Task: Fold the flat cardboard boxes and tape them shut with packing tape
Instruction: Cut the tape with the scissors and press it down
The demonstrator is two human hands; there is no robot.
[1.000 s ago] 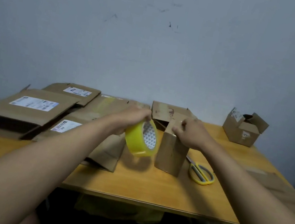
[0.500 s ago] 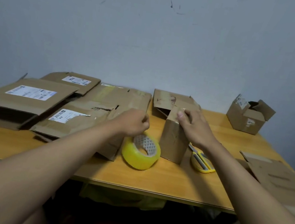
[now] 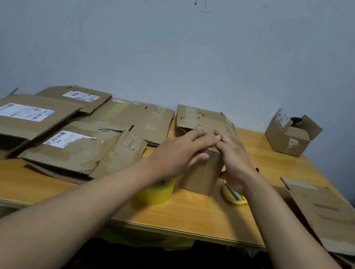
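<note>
Across the wooden table (image 3: 193, 214) I see flattened cartons (image 3: 89, 152) piled on its left half and another flat sheet (image 3: 331, 218) overhanging the right edge, which I judge leaves only the middle strip free for work; the small upright box (image 3: 200, 175) stands in that strip, near the front edge; my left hand (image 3: 180, 151) lies flat over its top with fingers straight, thumb against the near face, gripping nothing; my right hand (image 3: 232, 157) presses beside it, fingers extended, fingertips of the two meeting, probably smoothing tape along the seam; the yellow tape roll (image 3: 157, 192) lies just left of the box, partly under my left wrist; yellow scissors (image 3: 233, 194) lie just right, within reach.
</note>
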